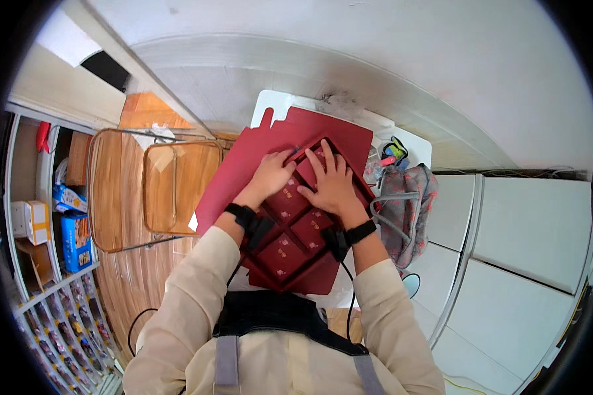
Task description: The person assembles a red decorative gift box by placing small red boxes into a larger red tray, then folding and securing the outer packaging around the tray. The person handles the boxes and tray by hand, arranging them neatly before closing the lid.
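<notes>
A dark red box [282,285] with crossed dividers lies tilted on red card sheets [227,180] spread over a white table. Small red packets [281,254] printed with pale and gold marks fill its compartments. My right hand [330,182] rests flat with fingers spread over the upper compartment, touching a packet there. At the upper left wall of the box is my left hand [272,177], its fingertips against the rim beside a small dark blue thing too small to name. Whether the left fingers pinch the wall cannot be made out.
A grey bag with red pattern [412,217] stands at the table's right, near clear plastic and a green and blue item [394,150]. White cabinets [529,222] are further right. A folding chair [182,187] and shelves with boxes [76,242] are on the left.
</notes>
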